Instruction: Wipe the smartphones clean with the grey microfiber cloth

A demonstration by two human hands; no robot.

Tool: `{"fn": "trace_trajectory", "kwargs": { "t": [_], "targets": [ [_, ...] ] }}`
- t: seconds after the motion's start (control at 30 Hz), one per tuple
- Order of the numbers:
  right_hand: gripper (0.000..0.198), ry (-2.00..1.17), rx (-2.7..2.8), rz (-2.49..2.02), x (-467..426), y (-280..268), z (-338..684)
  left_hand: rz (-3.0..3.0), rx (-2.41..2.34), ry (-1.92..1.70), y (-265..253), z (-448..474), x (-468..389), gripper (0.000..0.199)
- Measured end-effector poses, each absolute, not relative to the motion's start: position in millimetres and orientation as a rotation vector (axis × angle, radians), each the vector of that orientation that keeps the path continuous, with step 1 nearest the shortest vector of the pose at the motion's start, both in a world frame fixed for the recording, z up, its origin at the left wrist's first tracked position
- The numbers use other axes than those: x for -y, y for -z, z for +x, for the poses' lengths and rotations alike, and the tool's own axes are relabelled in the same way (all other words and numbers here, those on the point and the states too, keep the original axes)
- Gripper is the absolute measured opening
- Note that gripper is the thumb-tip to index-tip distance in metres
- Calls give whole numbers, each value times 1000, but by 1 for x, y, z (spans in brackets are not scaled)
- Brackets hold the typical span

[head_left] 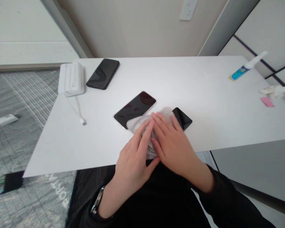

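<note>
A crumpled light grey cloth (150, 152) lies at the table's front edge, bunched under both hands. My left hand (135, 155) is closed on its left side, fingers bent over it and thumb near the front edge. My right hand (172, 144) is closed over the top and right side, its fingertips touching those of the left hand. Just behind the cloth lies a phone (135, 109) with a dark screen and a clear case, its near corner close to the cloth. A smaller black phone (183, 118) shows partly beside my right fingers. Whatever is under the cloth is hidden.
On the white table (204, 95), a black phone (103, 73) and a white power bank (71, 79) with a short cable (79, 115) sit at back left. A glue-like tube (244, 69), crumpled tissue (274, 91) and pink piece (267, 102) are at right.
</note>
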State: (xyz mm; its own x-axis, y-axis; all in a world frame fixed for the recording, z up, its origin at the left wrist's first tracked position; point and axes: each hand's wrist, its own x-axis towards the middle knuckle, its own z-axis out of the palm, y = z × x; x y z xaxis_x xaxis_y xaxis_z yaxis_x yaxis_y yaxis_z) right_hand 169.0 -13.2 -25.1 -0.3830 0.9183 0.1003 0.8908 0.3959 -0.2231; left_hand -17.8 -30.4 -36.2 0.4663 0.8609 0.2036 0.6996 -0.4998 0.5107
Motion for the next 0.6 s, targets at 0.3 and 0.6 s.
{"fn": "trace_trajectory", "kwargs": {
  "t": [0.3,0.6],
  "targets": [
    [65,-98,2309,-1822,2,27,168,2344,-1325,-637,35,-18,30,92],
    [67,-87,2323,-1877,-8,27,176,2335,-1307,-632,35,-18,29,97]
  ]
}}
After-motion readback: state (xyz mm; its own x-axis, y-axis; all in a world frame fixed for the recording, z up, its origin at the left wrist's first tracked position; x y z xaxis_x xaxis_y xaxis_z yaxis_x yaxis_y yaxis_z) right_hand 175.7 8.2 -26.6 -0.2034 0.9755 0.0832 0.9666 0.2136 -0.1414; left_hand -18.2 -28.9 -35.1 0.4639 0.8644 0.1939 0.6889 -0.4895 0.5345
